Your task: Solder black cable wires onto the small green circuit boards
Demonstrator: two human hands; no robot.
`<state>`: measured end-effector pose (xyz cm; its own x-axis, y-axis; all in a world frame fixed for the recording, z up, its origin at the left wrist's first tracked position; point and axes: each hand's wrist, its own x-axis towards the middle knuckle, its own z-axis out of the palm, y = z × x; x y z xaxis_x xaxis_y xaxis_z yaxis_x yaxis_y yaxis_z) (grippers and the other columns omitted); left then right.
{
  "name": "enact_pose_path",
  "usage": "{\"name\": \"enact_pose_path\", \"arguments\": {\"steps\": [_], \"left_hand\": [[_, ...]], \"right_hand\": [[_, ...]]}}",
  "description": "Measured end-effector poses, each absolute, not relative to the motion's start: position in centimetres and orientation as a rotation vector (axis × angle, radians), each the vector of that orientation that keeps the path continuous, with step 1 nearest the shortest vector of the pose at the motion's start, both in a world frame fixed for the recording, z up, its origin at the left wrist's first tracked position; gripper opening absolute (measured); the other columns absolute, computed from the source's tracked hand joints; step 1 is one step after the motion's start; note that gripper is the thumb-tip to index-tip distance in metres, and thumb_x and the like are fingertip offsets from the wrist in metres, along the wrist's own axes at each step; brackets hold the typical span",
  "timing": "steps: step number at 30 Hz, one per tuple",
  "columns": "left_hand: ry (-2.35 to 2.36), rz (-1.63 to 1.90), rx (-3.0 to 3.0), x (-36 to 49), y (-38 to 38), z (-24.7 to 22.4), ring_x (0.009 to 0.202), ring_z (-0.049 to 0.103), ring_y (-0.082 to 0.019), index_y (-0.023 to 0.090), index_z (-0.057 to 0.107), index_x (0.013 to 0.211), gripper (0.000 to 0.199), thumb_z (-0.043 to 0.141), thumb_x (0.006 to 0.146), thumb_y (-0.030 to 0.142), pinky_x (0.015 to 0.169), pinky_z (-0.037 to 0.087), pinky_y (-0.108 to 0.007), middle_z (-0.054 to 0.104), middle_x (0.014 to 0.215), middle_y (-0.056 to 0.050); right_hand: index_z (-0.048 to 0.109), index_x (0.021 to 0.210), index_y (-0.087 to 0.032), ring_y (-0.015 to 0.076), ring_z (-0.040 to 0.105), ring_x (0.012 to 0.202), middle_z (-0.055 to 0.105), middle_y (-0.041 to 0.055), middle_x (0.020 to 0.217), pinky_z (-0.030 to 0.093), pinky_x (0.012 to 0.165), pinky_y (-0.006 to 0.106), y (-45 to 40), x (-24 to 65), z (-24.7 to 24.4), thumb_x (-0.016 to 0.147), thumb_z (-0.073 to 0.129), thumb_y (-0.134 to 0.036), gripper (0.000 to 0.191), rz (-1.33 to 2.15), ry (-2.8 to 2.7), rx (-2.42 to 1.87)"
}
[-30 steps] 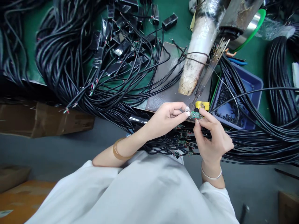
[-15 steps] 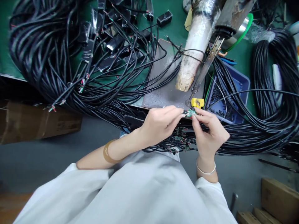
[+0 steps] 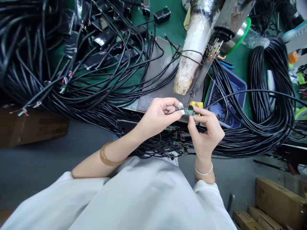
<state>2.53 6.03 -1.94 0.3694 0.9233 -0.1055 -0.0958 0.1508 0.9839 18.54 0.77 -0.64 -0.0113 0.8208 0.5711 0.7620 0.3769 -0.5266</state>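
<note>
A small green circuit board (image 3: 189,112) is pinched between the thumb and fingers of my right hand (image 3: 206,129), just over the table's front edge. My left hand (image 3: 159,115) meets it from the left, thumb and forefinger closed around a thin black cable that leads to the board. White covers show on those two fingertips. Directly behind the board lies a yellow sponge (image 3: 197,104), partly hidden by my right fingers. The soldering iron (image 3: 203,75) slants down towards it, its tip close above the board. Below my hands hang several more wired boards (image 3: 177,143).
A white wrapped tube (image 3: 189,60) comes down beside the iron over a grey plate (image 3: 153,75). On the right are a blue tray (image 3: 241,95) of small black parts and a coil of black cable (image 3: 283,70). Tangled cables (image 3: 96,92) cover the left side.
The left hand's fingers have opened up slightly and shifted on the cable, showing the fingertips. The right hand keeps its pinch on the board. The whole view has shifted a little.
</note>
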Motion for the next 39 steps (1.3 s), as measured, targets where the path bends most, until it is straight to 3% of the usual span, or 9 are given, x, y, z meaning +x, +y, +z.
{"name": "enact_pose_path", "arguments": {"steps": [11,27,35,39], "left_hand": [[1.021,1.028,1.397,2.8,6.0,-2.0,0.052,0.031,-0.005,0.014,0.06,0.076,0.011,0.061,0.085,0.02,0.049,0.024,-0.021,0.039,0.058,0.006],[0.957,0.909,1.38,2.6,6.4,-1.1,0.052,0.024,-0.006,0.014,0.056,0.07,0.016,0.06,0.084,0.019,0.049,0.019,-0.023,0.029,0.057,0.008],[0.926,0.821,1.407,2.4,5.9,-0.8,0.054,0.023,-0.007,0.015,0.055,0.071,0.015,0.058,0.085,0.017,0.051,0.02,-0.023,0.026,0.057,0.008],[0.774,0.686,1.494,1.6,4.8,-0.3,0.054,0.024,-0.007,0.015,0.061,0.074,0.008,0.059,0.081,0.014,0.051,0.021,-0.023,0.028,0.057,0.008]], "right_hand": [[0.066,0.087,-0.022,0.0176,0.072,0.099,0.075,0.0025,0.106,0.061,0.09,0.037,1.7,18.2,0.0,0.086,0.068,-0.011,0.011,0.091,-1.776,-1.418],[0.061,0.089,-0.02,0.0166,0.073,0.104,0.075,0.0063,0.114,0.061,0.086,0.028,0.4,18.4,0.5,0.081,0.07,-0.006,0.019,0.058,-1.861,-1.426],[0.062,0.088,-0.02,0.0152,0.074,0.096,0.076,0.004,0.106,0.06,0.078,0.027,-0.3,18.6,0.3,0.083,0.069,-0.008,0.016,0.075,-1.823,-1.443],[0.061,0.088,-0.021,0.0133,0.072,0.075,0.075,0.0002,0.085,0.051,0.054,0.023,-1.3,19.0,1.0,0.085,0.066,-0.009,0.013,0.239,-1.62,-1.411]]}}
